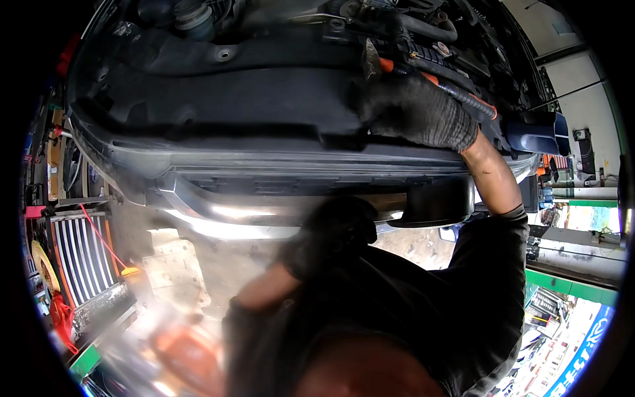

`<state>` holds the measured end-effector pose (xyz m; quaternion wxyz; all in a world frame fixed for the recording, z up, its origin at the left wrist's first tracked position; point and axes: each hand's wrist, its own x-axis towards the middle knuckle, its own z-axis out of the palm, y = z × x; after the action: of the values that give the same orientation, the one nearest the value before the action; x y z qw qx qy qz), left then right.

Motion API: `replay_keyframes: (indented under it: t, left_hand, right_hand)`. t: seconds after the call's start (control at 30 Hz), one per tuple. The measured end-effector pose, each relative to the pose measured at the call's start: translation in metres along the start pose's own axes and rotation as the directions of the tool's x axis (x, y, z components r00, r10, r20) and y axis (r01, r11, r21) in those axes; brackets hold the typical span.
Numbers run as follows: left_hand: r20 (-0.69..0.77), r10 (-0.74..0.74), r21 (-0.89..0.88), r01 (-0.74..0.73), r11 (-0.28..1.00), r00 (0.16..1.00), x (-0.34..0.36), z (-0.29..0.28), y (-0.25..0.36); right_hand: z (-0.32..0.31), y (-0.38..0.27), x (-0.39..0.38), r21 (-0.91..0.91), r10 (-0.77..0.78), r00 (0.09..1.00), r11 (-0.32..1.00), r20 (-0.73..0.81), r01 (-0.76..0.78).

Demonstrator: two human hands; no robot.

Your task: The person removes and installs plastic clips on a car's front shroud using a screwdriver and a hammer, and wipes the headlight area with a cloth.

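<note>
My right hand (423, 111), in a dark knitted glove, reaches over the black plastic cover (238, 96) at the front of a car's engine bay. Its fingers curl down at the cover's near edge, and their tips are lost in shadow. Along the hand's far side runs a tool with an orange-and-black handle (466, 99). A pointed metal tip (371, 61) shows beyond the knuckles; the hand hides the part between. My left hand (334, 231), in a black glove, is blurred before the chrome grille bar (264, 212). Its fingers cannot be made out.
Hoses and engine parts (430, 30) fill the far side of the bay. A dark blue plastic part (539, 132) sits at the bay's right. At left, a slatted grille (83, 255) leans near a flat pale sheet (175, 268) on the floor. A blurred orange object (188, 351) is nearer me.
</note>
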<state>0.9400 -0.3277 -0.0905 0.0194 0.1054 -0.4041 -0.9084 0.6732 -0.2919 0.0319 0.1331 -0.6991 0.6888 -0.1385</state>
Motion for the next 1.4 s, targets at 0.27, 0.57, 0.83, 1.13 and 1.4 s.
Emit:
replay_keyframes:
  t: [0.27, 0.57, 0.83, 1.13, 1.4]
  left_hand:
    - [0.06, -0.063, -0.205, 0.074, 0.976, 0.996, 0.007, -0.006, -0.01]
    - [0.057, 0.156, 0.176, -0.164, 0.971, 0.986, 0.008, 0.005, -0.012]
    - [0.189, 0.352, 0.386, -0.399, 0.832, 0.917, 0.01, -0.004, -0.021]
    - [0.01, 0.1, -0.288, -0.093, 0.953, 0.995, 0.003, 0.013, -0.014]
    - [-0.067, 0.081, -0.712, -0.104, 0.694, 0.994, -0.005, 0.026, -0.007]
  right_hand:
    - [0.006, -0.01, 0.0, -0.125, -0.009, 0.999, 0.992, -0.038, 0.004]
    - [0.01, -0.005, -0.001, -0.196, -0.076, 0.994, 0.979, -0.074, 0.061]
    - [0.015, -0.018, -0.009, -0.411, 0.104, 0.978, 0.895, -0.182, -0.172]
    - [0.01, -0.011, -0.016, -0.16, 0.07, 0.976, 0.982, -0.206, -0.104]
    - [0.011, -0.055, -0.073, 0.023, -0.093, 0.941, 0.994, -0.324, 0.107]
